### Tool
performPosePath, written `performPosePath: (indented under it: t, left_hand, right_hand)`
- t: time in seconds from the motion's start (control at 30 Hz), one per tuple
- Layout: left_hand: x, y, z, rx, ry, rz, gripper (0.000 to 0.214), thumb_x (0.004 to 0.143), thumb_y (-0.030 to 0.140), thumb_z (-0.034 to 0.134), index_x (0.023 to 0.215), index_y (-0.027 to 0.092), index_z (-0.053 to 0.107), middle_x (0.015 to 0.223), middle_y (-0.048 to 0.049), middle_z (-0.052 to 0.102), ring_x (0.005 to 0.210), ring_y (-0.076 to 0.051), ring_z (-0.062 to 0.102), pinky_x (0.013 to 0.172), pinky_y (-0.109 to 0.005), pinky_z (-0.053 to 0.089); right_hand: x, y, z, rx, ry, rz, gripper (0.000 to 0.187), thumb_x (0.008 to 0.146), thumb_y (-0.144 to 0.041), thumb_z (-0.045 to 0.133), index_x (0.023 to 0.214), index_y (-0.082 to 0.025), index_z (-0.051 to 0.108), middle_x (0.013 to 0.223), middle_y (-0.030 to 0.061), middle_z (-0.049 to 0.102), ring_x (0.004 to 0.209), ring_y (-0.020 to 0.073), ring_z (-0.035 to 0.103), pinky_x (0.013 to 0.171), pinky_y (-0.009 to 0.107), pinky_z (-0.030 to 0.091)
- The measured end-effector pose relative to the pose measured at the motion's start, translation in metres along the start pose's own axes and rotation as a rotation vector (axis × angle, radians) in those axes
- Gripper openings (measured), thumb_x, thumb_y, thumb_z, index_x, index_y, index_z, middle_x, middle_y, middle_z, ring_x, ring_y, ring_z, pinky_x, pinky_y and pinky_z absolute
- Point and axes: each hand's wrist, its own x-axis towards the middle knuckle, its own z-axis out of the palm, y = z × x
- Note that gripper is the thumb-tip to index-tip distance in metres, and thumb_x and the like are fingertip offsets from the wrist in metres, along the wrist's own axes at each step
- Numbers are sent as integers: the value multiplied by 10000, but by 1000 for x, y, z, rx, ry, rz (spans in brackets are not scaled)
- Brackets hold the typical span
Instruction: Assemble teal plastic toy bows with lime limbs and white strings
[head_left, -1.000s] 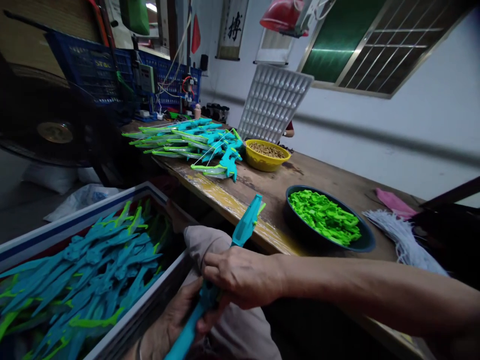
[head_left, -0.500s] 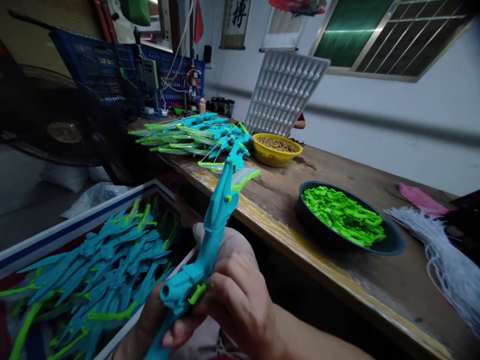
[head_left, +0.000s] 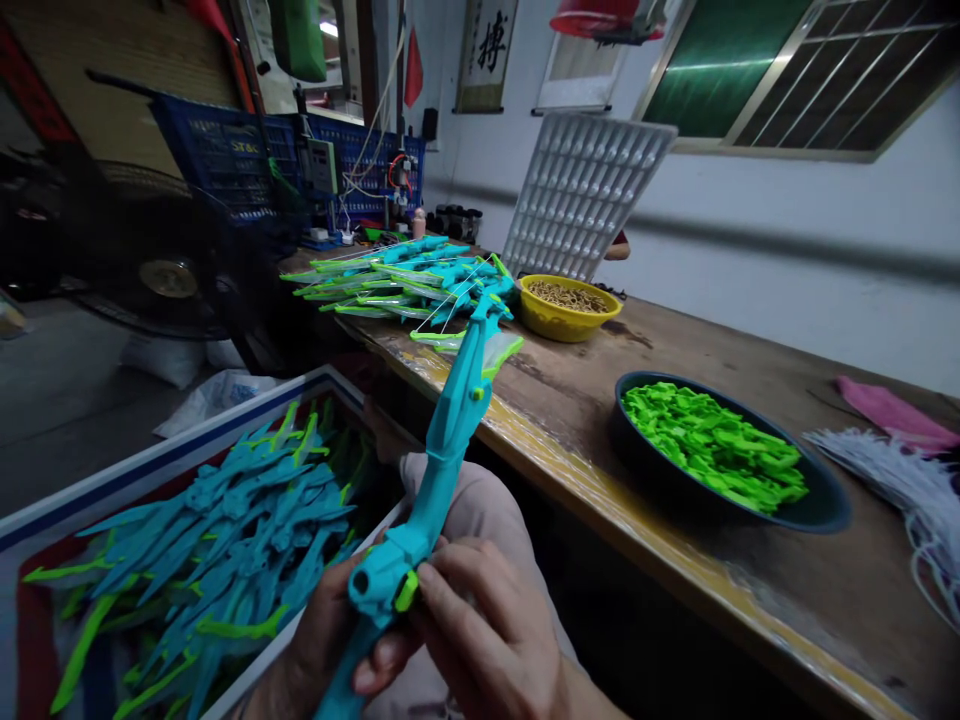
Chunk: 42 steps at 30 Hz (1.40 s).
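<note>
A long teal toy bow [head_left: 442, 455] with small green parts rises from my lap toward the table. My left hand [head_left: 330, 640] grips its lower shaft from below. My right hand [head_left: 487, 635] pinches the bow's middle block, fingertips against a small green piece [head_left: 406, 592] set in it. The bow's upper tip reaches over the table edge near a heap of finished bows [head_left: 405, 285].
A white bin [head_left: 180, 450] of teal and green bow parts is at my left. On the wooden table [head_left: 660, 500] stand a dark bowl of green pieces [head_left: 720, 450], a yellow bowl [head_left: 566, 305], white strings [head_left: 892, 480] and a grey moulded tray [head_left: 585, 190]. A fan [head_left: 161, 270] stands behind.
The bow was swung up from lying low across my lap to standing upright. My right hand shifted from the shaft to the middle block and green piece.
</note>
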Motion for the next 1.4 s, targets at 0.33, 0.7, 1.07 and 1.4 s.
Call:
performPosePath:
  t: [0.33,0.7,1.07,1.4]
  left_hand:
    - [-6,13,44,76,5,26,459,605,471,874,484,117,608,426,-39,570,270,-50,422,281,-131,243]
    - [-2,10,32,11,-25,-27,386,843,457,633,631,135,621,441,-39,558,308,-77,419,321,-146,277]
    - [4,5,34,38,133,-17,359,693,434,812,617,134,631,375,0,502,271,-47,345,298,-132,213]
    - [11,-25,24,46,147,-36,446,724,464,784,549,168,499,367,39,418,301,-37,287,327,-147,151]
  right_hand:
    - [-10,1,-4,31,-75,18,336,977,-24,495,1305,-49,564,998,179,671,917,250,629,815,414,599]
    - [-9,6,-7,31,-108,14,329,979,-39,522,1305,-56,564,1016,171,656,923,237,609,742,382,586]
    - [37,19,-31,-137,-461,60,61,1013,-188,580,997,-147,622,895,61,623,764,193,546,634,309,462]
    - [59,35,-31,-102,-1105,-285,169,866,-141,677,997,-85,587,929,66,593,768,194,497,739,344,440]
